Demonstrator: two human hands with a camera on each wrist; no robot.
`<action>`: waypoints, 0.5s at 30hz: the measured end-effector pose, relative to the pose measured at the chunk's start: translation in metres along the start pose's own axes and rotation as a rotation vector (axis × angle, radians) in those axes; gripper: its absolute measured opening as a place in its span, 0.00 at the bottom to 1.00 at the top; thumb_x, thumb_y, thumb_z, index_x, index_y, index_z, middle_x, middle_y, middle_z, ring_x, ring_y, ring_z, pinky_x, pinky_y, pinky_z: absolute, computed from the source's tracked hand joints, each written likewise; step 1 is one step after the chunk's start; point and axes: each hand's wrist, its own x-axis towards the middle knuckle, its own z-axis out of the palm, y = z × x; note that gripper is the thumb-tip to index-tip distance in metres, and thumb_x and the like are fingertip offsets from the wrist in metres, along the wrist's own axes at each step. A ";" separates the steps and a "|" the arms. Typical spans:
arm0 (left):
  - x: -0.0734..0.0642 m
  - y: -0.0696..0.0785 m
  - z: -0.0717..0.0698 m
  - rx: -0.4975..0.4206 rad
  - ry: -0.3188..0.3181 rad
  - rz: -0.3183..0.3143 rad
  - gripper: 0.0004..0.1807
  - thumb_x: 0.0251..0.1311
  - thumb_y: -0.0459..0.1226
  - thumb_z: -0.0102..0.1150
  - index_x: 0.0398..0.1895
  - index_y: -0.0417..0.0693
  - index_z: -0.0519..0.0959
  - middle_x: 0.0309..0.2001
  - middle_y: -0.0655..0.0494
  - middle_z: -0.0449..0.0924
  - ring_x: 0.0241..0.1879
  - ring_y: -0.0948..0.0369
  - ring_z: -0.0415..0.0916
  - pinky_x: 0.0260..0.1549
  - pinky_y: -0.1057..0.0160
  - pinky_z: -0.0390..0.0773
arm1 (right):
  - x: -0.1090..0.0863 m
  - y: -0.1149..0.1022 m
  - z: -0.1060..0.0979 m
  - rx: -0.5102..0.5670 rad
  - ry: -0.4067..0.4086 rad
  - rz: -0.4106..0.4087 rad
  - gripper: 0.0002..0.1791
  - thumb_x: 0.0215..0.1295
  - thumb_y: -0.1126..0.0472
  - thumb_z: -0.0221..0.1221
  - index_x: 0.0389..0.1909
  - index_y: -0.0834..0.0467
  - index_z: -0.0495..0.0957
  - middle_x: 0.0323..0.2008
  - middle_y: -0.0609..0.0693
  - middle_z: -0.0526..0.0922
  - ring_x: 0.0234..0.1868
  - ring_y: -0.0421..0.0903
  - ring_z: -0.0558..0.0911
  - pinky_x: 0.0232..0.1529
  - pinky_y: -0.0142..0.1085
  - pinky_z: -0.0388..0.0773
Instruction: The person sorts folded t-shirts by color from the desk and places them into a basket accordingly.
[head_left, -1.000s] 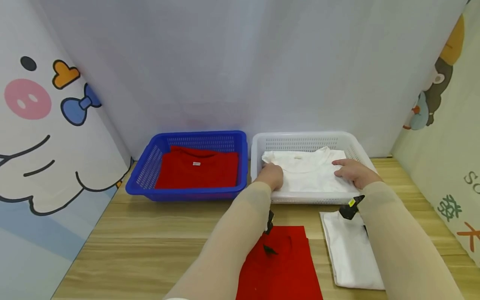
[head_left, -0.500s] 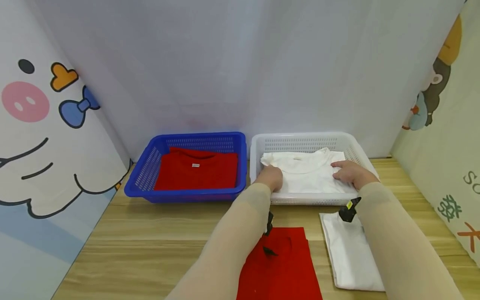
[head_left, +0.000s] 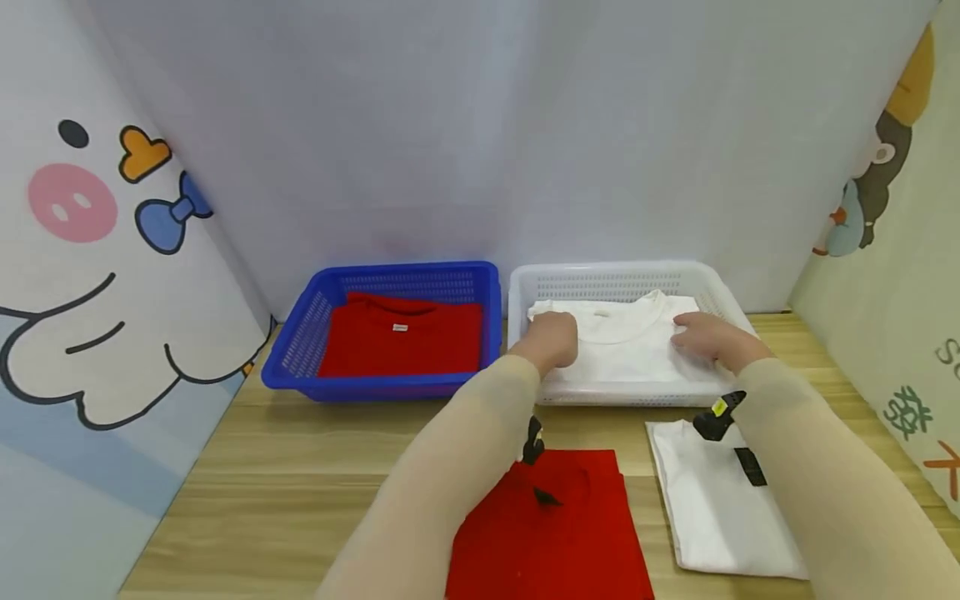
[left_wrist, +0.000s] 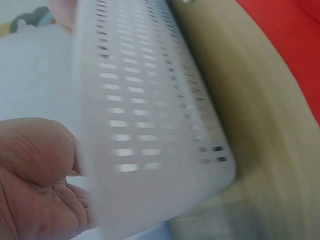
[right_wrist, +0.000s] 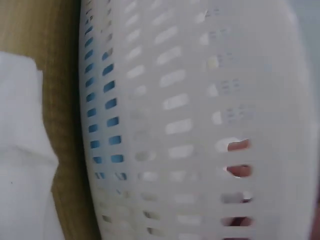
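A white T-shirt (head_left: 618, 357) lies folded, collar to the back, in a white plastic basket (head_left: 630, 393). My left hand (head_left: 552, 340) hovers over its left side, past the near rim, with fingers loosely bent and the fingertips hidden. In the left wrist view, the thumb and palm of that hand (left_wrist: 35, 165) show beside the basket wall (left_wrist: 165, 195), with no cloth between them. My right hand (head_left: 712, 338) is over the shirt's right side, index finger extended. Through the basket holes (right_wrist: 175, 127) in the right wrist view, bits of its fingers (right_wrist: 239, 171) show.
To the left stands a blue basket (head_left: 397, 387) with a folded red T-shirt (head_left: 405, 350). Nearer on the wooden table (head_left: 315, 475) lie folded red clothing (head_left: 562, 542) and folded white clothing (head_left: 720, 517), partly under my forearms. A pale curtain (head_left: 420, 133) hangs behind the baskets.
My left hand has risen slightly from the white T-shirt's left edge. My right hand has shifted up a little. The shirt stays flat in the basket, and the head view has moved slightly.
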 end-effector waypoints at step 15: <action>-0.099 -0.044 -0.059 -0.166 0.151 0.120 0.25 0.66 0.33 0.46 0.67 0.47 0.69 0.61 0.52 0.74 0.59 0.56 0.71 0.59 0.56 0.70 | -0.083 -0.041 -0.020 0.127 0.057 -0.183 0.40 0.74 0.47 0.48 0.74 0.66 0.45 0.71 0.72 0.46 0.69 0.71 0.48 0.61 0.66 0.55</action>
